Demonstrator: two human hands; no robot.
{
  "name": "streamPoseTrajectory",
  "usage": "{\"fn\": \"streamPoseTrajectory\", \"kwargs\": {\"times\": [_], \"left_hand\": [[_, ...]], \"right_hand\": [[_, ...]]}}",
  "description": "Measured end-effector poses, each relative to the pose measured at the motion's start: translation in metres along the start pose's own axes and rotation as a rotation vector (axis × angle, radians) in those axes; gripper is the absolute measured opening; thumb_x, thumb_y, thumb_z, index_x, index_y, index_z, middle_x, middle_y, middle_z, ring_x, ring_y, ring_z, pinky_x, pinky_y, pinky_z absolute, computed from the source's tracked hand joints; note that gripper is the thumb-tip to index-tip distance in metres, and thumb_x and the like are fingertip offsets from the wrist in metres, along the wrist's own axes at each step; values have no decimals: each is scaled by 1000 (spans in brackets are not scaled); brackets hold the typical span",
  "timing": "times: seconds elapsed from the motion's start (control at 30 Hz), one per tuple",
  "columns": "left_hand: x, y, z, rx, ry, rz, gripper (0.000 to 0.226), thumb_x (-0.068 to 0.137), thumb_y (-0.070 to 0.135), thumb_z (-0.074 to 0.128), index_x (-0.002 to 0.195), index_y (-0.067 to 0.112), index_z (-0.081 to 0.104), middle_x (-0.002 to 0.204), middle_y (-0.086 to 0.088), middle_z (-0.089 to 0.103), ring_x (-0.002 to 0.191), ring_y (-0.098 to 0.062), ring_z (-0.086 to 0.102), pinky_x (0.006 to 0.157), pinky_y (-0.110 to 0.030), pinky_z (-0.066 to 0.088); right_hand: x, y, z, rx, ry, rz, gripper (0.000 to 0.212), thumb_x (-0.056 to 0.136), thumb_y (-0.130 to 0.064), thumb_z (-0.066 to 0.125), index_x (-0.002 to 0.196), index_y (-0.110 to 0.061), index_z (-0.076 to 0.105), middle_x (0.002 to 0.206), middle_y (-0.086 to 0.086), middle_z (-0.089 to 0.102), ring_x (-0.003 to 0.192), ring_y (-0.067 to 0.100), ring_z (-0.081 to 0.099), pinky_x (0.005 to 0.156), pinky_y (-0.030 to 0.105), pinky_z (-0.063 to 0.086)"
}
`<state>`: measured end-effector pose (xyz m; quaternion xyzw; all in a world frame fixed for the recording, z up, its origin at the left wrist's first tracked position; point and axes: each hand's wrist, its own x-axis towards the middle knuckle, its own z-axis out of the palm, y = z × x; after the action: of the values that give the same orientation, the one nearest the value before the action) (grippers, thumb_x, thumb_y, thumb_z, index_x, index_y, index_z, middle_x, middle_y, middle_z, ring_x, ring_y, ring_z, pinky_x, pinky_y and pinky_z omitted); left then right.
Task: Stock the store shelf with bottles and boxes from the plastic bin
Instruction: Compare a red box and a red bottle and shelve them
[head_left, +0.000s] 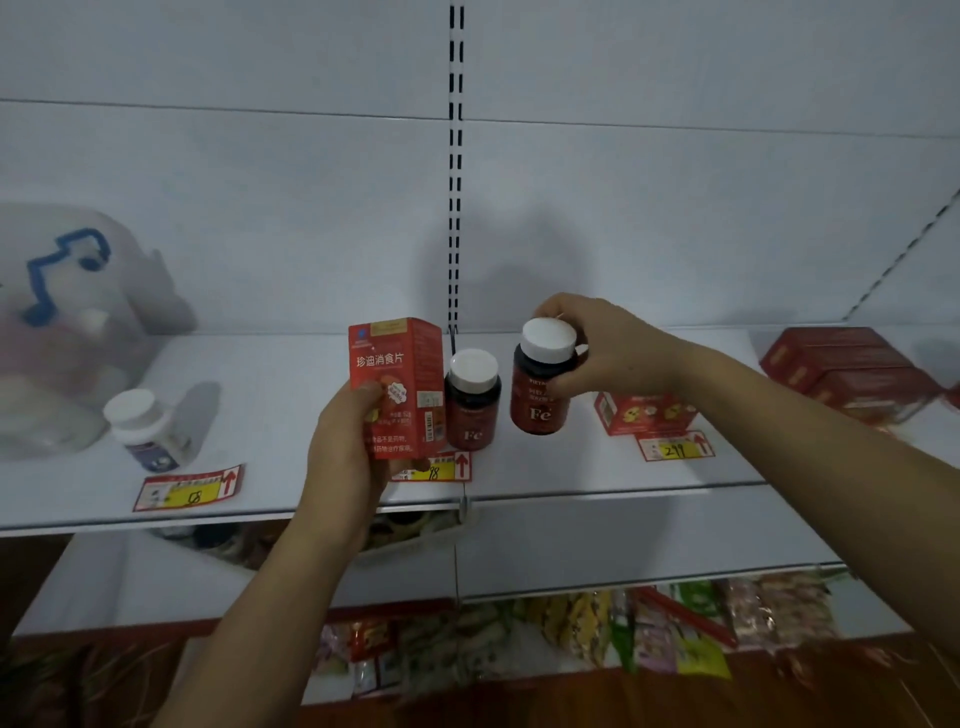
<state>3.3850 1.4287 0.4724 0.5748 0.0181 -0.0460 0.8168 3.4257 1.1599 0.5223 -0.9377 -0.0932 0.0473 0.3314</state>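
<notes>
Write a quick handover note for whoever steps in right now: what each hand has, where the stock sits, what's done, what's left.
Left hand grips a red box, upright at the shelf front.
Right hand holds a dark Fe bottle by its white cap, just above the shelf.
Done: a matching Fe bottle stands between them; a white bottle stands far left; red boxes lie right.
Left: set down both held items. The bin isn't clearly visible.

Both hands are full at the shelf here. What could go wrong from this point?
1. The right hand holds the Fe bottle only near its white cap, tilted above the shelf; it could slip or tip when set down.
2. The standing Fe bottle sits tight between the held bottle and the red box in the left hand; either could knock it over.
</notes>
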Motion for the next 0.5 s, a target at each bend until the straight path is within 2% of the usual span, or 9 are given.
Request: {"fn": "streamPoseTrajectory", "kwargs": {"times": [0.1, 0.2, 0.33, 0.5], "left_hand": [[-4, 0, 0, 2, 1, 3, 26, 104, 27, 39, 110, 20, 64, 88, 2, 77, 82, -14, 73, 60, -26, 57], [-7, 0, -2, -2, 0, 17, 26, 103, 27, 39, 109, 19, 64, 87, 2, 76, 80, -14, 73, 59, -26, 56], [-9, 0, -3, -17, -9, 31, 26, 97, 32, 47, 108, 16, 65, 87, 0, 76, 78, -15, 72, 56, -28, 55], [-9, -4, -6, 1, 0, 33, 26, 103, 28, 42, 109, 17, 65, 87, 1, 75, 79, -15, 72, 59, -30, 57]], "right_hand": [[3, 1, 3, -94, -64, 6, 57, 72, -13, 82, 120, -26, 55, 115, -9, 62, 105, 13, 61, 88, 35, 55], [8, 4, 6, -151, -95, 4, 59, 70, -13, 84, 121, -26, 56, 117, -6, 62, 106, 16, 60, 91, 40, 54], [15, 9, 12, -167, -110, 11, 60, 69, -14, 85, 121, -26, 57, 118, -6, 62, 106, 17, 60, 93, 42, 53], [21, 17, 19, -162, -112, 10, 61, 68, -15, 86, 121, -26, 57, 118, -6, 61, 106, 17, 58, 93, 42, 52]]}}
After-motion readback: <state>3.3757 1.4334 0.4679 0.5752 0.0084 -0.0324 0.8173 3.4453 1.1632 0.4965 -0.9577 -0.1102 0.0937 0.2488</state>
